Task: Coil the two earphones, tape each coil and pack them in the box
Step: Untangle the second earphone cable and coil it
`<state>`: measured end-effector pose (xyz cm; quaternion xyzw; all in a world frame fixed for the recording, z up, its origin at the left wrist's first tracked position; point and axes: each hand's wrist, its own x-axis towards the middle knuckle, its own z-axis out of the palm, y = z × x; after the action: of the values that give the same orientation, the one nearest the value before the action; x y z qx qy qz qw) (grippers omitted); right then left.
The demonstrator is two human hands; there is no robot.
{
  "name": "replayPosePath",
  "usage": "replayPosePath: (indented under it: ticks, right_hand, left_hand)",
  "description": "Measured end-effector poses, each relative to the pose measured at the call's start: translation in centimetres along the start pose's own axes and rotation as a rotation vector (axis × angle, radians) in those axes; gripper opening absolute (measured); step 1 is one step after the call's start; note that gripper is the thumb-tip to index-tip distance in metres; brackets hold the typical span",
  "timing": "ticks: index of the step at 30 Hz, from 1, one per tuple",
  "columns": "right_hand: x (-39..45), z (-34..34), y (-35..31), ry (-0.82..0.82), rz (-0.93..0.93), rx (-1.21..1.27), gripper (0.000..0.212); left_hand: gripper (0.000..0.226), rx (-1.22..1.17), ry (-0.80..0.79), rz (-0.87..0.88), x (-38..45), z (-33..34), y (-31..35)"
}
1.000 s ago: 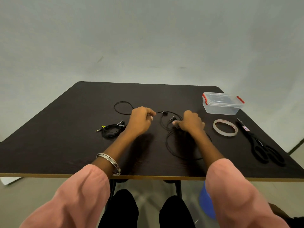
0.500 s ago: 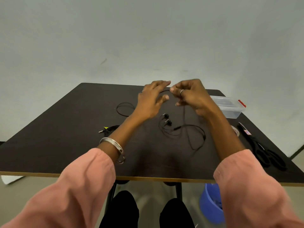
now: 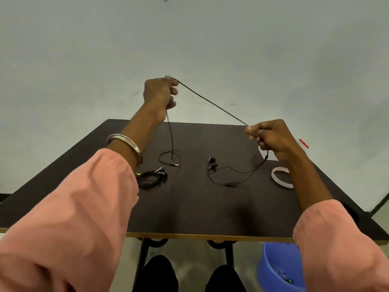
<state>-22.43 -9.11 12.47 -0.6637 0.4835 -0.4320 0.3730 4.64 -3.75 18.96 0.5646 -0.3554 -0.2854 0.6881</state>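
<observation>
A black earphone cable (image 3: 212,102) is stretched taut in the air between my two hands. My left hand (image 3: 160,95) is raised high and pinches it; from there the cable hangs down to a loop with the jack plug (image 3: 174,164) on the dark table (image 3: 189,207). My right hand (image 3: 271,140) is lower at the right and grips the cable, whose far end trails down to the two earbuds (image 3: 212,162) on the table. A second earphone (image 3: 150,178) lies bunched at the left. Most of the clear box is hidden behind my right hand; only its red clip (image 3: 303,143) shows.
A roll of clear tape (image 3: 281,177) lies flat on the table right of the earbuds, partly behind my right forearm. A blue bucket (image 3: 277,268) stands on the floor under the table's front right edge. A pale wall rises behind the table.
Both hands rose from the table and moved apart. The left went up high, the right went out to the right, and the cable between them was drawn straight.
</observation>
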Motion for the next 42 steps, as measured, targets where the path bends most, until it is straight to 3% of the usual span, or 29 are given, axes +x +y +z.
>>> replayPosePath:
  ticks: [2, 3, 6, 8, 10, 12, 15, 20, 25, 31, 36, 39, 42]
  right_hand:
    - [0.2, -0.1, 0.0, 0.173, -0.075, -0.012, 0.021]
    - [0.3, 0.0, -0.6, 0.233, -0.139, -0.043, 0.023]
    - [-0.1, 0.5, -3.7, 0.235, -0.336, -0.212, 0.019]
    - [-0.5, 0.9, -5.8, 0.146, -0.431, -0.284, 0.018]
    - [-0.7, 1.1, -7.0, 0.057, -0.469, -0.294, 0.019]
    - [-0.9, 0.8, -7.4, 0.011, -0.459, -0.223, 0.019]
    - [-0.9, -0.2, -6.3, -0.008, -0.381, -0.002, 0.017]
    - [-0.6, -0.4, -2.8, -0.157, -0.220, 0.289, 0.013]
    - [-0.4, 0.6, 1.0, -0.264, -0.059, 0.332, 0.016]
    - [-0.1, 1.6, 4.9, -0.090, -0.076, 0.297, 0.012]
    - [-0.8, 2.7, 6.7, -0.166, 0.046, 0.025, 0.035]
    - [-0.7, 3.0, 5.4, -0.070, -0.079, -0.271, 0.057]
    - [-1.0, 3.2, 2.0, -0.003, -0.239, -0.093, 0.043]
  left_hand:
    - [0.022, 0.418, -0.061, 0.155, -0.1, 0.1, -0.6]
    - [0.038, 0.595, -0.129, 0.245, -0.4, 0.5, -1.0]
    - [0.076, 0.793, -0.427, 0.497, -3.1, 2.2, -1.6]
    - [0.072, 0.847, -0.535, 0.567, -4.6, 3.8, -1.8]
    - [0.052, 0.827, -0.547, 0.563, -5.1, 5.2, -2.2]
    - [0.024, 0.747, -0.471, 0.620, -4.9, 6.0, -2.4]
    - [0.026, 0.694, -0.363, 0.713, -3.6, 5.6, -2.1]
    - [0.031, 0.663, -0.229, 0.718, -2.6, 4.4, -1.8]
    - [0.029, 0.206, -0.119, 0.362, -1.5, 3.4, -1.8]
    - [0.028, 0.021, -0.100, 0.179, -0.6, 2.1, -2.4]
    - [0.024, 0.204, -0.186, 0.288, -1.3, 2.3, -2.4]
    - [0.022, 0.394, -0.297, 0.380, -2.1, 2.7, -3.5]
    - [0.020, 0.512, -0.383, 0.435, -3.0, 3.2, -4.4]
